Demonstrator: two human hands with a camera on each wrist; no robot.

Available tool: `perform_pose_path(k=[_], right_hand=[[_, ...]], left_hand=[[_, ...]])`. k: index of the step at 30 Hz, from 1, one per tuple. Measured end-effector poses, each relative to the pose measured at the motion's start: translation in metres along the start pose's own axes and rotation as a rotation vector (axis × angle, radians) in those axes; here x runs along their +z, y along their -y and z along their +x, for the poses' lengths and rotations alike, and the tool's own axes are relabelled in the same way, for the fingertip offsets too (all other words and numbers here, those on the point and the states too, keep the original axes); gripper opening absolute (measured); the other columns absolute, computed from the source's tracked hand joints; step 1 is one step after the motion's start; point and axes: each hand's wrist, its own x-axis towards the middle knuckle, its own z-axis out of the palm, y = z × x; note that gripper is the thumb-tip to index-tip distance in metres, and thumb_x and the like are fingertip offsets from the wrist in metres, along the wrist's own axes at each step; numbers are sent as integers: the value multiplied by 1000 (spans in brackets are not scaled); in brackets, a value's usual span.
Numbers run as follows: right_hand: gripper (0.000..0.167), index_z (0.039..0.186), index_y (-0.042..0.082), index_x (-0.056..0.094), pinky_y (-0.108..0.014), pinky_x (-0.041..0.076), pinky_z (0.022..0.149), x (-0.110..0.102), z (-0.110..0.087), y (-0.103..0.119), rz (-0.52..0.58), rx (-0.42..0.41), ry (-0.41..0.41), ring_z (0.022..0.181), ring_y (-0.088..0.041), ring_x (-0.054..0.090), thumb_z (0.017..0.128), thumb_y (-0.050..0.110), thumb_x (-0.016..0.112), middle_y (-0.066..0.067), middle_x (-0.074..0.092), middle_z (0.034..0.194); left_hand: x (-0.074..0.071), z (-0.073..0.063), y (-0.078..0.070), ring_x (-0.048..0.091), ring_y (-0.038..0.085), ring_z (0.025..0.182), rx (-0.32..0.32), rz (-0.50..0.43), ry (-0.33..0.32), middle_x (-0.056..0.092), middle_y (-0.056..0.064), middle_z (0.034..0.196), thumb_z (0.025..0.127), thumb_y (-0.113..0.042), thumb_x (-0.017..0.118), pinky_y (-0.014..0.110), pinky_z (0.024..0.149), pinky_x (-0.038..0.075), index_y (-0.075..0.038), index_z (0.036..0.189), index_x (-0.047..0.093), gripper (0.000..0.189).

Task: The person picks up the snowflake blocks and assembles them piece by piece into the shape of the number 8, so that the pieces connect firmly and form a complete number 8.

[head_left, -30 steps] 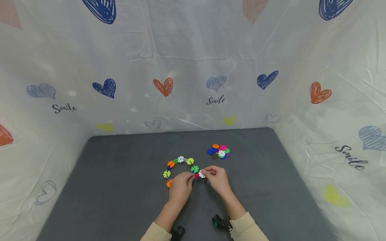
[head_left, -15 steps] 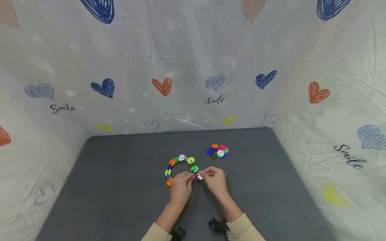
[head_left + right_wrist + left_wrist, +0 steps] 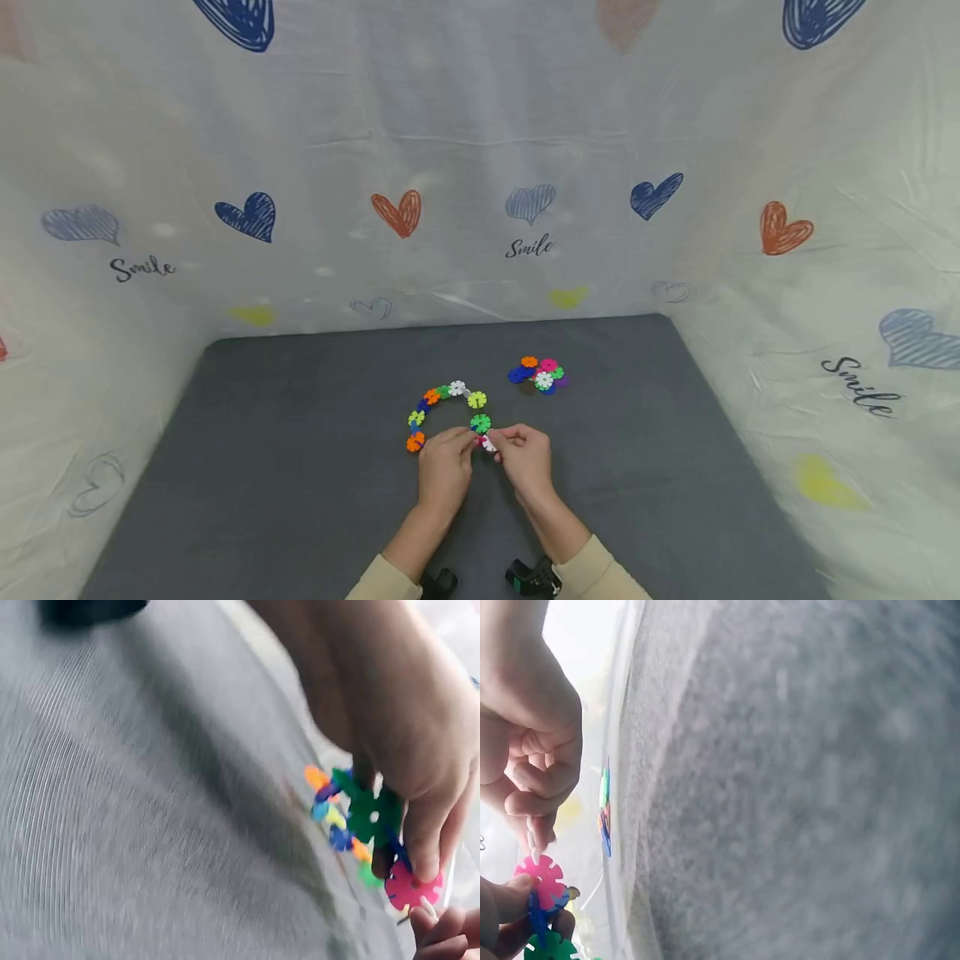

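My left hand (image 3: 444,471) pinches a pink notched flower disc (image 3: 544,877) between thumb and fingers. It is slotted to a blue disc (image 3: 537,913), with a green disc (image 3: 369,816) beyond that. From there a curved chain of linked discs, in white, yellow, green, blue and orange, bends round to an orange disc (image 3: 416,442) left of my left hand. My right hand (image 3: 525,462) pinches a white disc (image 3: 489,444), seen edge-on in the left wrist view, its edge right at the pink disc's rim. Fingers cover part of the chain.
A small pile of loose flower discs (image 3: 543,380), several colours, lies behind my right hand on the dark grey table (image 3: 300,467). A pale curtain (image 3: 465,167) printed with hearts stands around the table's back and sides. Black wrist cameras (image 3: 532,577) hang below both forearms.
My right hand and the white disc have come slightly left and nearer to me. The chain's far left part has swung a little away and right. The head view has shifted slightly.
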Motion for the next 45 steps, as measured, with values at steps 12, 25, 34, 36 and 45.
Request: perform_pose_path(k=[12, 25, 34, 36, 45], right_hand=[[22, 92, -4, 72, -26, 51, 57, -4, 3, 6, 62, 179, 66, 58, -10, 58, 90, 17, 78, -2, 66, 71], [14, 102, -3, 74, -26, 55, 59, -25, 23, 4, -210, -117, 256, 66, -18, 67, 94, 9, 71, -14, 73, 82], [26, 115, -5, 71, -33, 59, 67, -28, 27, 11, -95, -37, 355, 69, -17, 66, 95, 12, 70, -16, 75, 90], [22, 112, -5, 72, -34, 59, 66, -25, 25, 13, -119, -47, 342, 66, -15, 66, 95, 10, 70, -14, 75, 86], [11, 87, 0, 74, -29, 54, 53, -12, 19, 15, -308, -136, 188, 55, -15, 67, 86, 9, 80, -8, 73, 69]], left_hand=[[3, 4, 0, 73, 22, 81, 12, -31, -21, 77, 4, 90, 79, -3, 84, 42, 78, 56, -8, 87, 82, 10], [-31, 18, -15, 70, 32, 100, -291, -108, 494, 72, 12, 116, 90, 3, 66, 50, 86, 57, -13, 121, 72, 35], [-28, 21, -15, 69, 23, 85, -319, -84, 502, 71, 9, 106, 90, -21, 78, 43, 77, 58, -14, 101, 75, 14], [-26, 18, -17, 69, 27, 91, -268, 5, 465, 70, 10, 106, 89, -24, 79, 48, 82, 57, -14, 99, 77, 15], [-19, 14, -20, 68, 24, 84, -171, 87, 368, 68, 7, 102, 85, -19, 81, 51, 78, 55, -12, 75, 80, 12]])
